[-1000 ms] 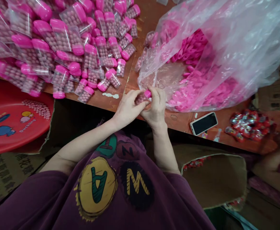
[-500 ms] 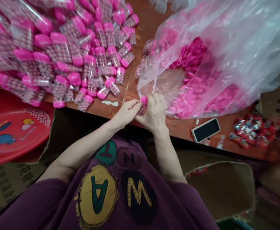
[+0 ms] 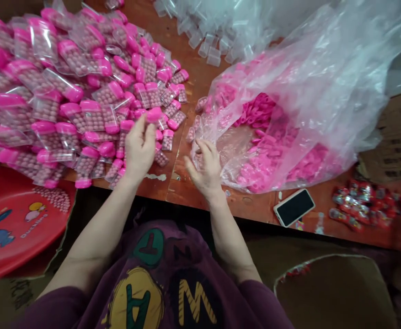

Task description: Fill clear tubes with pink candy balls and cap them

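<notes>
My left hand (image 3: pixel 140 148) is over the right edge of a heap of clear containers with pink caps (image 3: pixel 92 112), filled with small pink balls. Between its thumb and fingers is a pink-capped container (image 3: pixel 154 114), its lower part hard to make out. My right hand (image 3: pixel 205 169) has its fingers apart and slightly curled, with nothing seen in them. It is beside the near left edge of a clear plastic bag (image 3: pixel 234 141) that holds many loose pink pieces (image 3: pixel 282 157).
A red basin (image 3: pixel 11 224) with small pink balls is at the left. Clear empty containers (image 3: pixel 214 48) lie at the back of the brown table (image 3: pixel 186 201). A phone (image 3: pixel 294 208) and red-wrapped items (image 3: pixel 365 203) are on the right, above an open cardboard box (image 3: pixel 334 292).
My hands were together around a pink-capped container. They have separated: my left hand has moved left to the heap with a container, and my right hand has opened. The view has shifted.
</notes>
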`<state>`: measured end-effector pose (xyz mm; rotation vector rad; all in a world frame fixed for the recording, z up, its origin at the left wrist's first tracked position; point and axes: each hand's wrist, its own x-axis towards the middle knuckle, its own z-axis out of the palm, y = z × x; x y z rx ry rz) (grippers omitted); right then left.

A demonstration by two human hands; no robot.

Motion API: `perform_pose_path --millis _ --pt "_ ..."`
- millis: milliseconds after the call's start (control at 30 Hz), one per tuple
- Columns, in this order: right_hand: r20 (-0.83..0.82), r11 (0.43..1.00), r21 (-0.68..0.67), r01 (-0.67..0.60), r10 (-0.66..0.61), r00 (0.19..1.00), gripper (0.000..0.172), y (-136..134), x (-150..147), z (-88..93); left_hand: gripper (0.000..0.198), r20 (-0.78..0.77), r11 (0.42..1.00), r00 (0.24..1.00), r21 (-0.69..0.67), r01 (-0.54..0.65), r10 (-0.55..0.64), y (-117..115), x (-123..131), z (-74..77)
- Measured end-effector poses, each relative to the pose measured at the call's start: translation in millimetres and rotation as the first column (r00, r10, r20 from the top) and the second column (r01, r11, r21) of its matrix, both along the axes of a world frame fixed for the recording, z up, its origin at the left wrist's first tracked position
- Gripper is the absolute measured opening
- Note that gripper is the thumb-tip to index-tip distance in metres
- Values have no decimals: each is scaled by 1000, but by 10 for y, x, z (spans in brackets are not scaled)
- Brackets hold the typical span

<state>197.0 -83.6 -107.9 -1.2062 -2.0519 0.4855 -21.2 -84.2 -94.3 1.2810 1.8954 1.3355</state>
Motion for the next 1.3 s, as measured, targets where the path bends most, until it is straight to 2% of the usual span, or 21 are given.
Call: perform_pose_path --millis 67,100,133,200,300,367,433,533,633,767,867,967,1067,1133,1200,1300 --pt "-50 988 -19 151 -152 987 33 223 292 -86 45 -172 995 982 78 -69 81 142 -107 -43" --pt "-61 972 -47 231 -234 970 29 365 458 -146 50 -231 992 968 100 -76 97 192 -109 -77" --pt "-75 946 -75 314 -320 945 27 521 619 -215 54 -264 993 961 107 -59 86 228 -73 -119" --pt "-30 904 -79 420 -424 905 23 854 875 -377 54 -251 996 968 77 50 -30 266 99 -222" --pt "111 911 -105 399 -388 915 18 1307 990 -631 60 -115 971 964 -23 237 -238 299 478 -403" --pt "227 909 -127 398 -364 903 12 1512 922 -764 68 -45 962 964 -94 256 -261 339 698 -516" --pt "327 891 -140 432 -371 869 10 1616 831 -843 69 -13 966 976 -144 215 -219 388 839 -606" --pt "423 879 -169 447 -345 838 12 1581 801 -858 46 8 977 988 -143 156 -156 441 915 -688" --pt "456 901 -186 391 -273 847 11 1350 922 -792 28 10 982 987 -104 160 -160 449 910 -722" --pt "441 923 -202 328 -214 872 7 885 1131 -658 27 11 986 988 -68 155 -154 384 880 -711" --pt "407 918 -218 332 -223 886 7 596 1217 -569 26 31 989 990 -51 137 -136 238 850 -649" --pt "330 904 -231 360 -275 903 17 504 1208 -537 25 86 986 982 -14 169 -167 22 827 -564" --pt "288 890 -231 394 -324 901 35 608 1117 -577 23 136 978 969 26 206 -208 -181 841 -501" --pt "327 887 -225 404 -322 888 34 709 1043 -625 23 223 969 944 12 247 -243 -272 862 -475" --pt "322 893 -217 395 -317 892 27 762 986 -661 26 376 957 891 -30 287 -255 -329 873 -444" --pt "91 902 -222 371 -360 928 25 680 929 -622 32 630 932 740 -71 356 -235 -384 848 -345"
